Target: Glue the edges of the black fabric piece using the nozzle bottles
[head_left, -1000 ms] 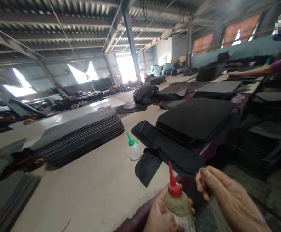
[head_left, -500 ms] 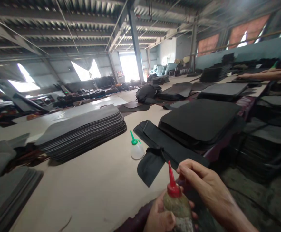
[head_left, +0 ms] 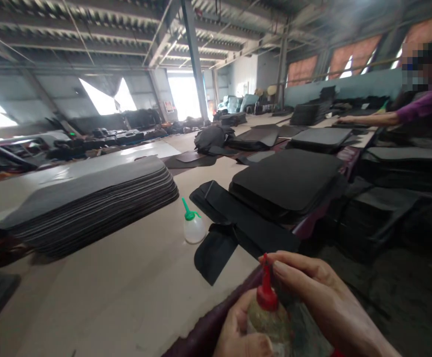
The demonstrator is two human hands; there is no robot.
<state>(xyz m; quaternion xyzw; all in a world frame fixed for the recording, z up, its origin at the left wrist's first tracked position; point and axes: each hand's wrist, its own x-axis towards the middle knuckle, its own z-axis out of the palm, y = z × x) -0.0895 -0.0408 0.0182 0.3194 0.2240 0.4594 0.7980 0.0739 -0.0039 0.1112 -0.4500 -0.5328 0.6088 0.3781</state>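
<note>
My left hand (head_left: 240, 329) is wrapped round a glue-stained bottle (head_left: 270, 322) with a red pointed nozzle, held upright near the bottom edge of the view. My right hand (head_left: 320, 292) is at the nozzle's tip, thumb and fingers close together; whether anything small is between them I cannot make out. Beyond the bottle, a clear round bottle (head_left: 194, 230) with a green nozzle stands on the pale tabletop (head_left: 127, 297). Dark flat pieces (head_left: 243, 218) lie to its right, one folded across another.
A tall stack of grey-black sheets (head_left: 100, 198) sits at the left, another dark stack (head_left: 288, 181) at the right. Further stacks line the right side. At the far right a person in a purple sleeve (head_left: 416, 106) reaches over the table.
My right fingers have moved onto the red nozzle's tip. The view has turned right, bringing more of the other person into sight.
</note>
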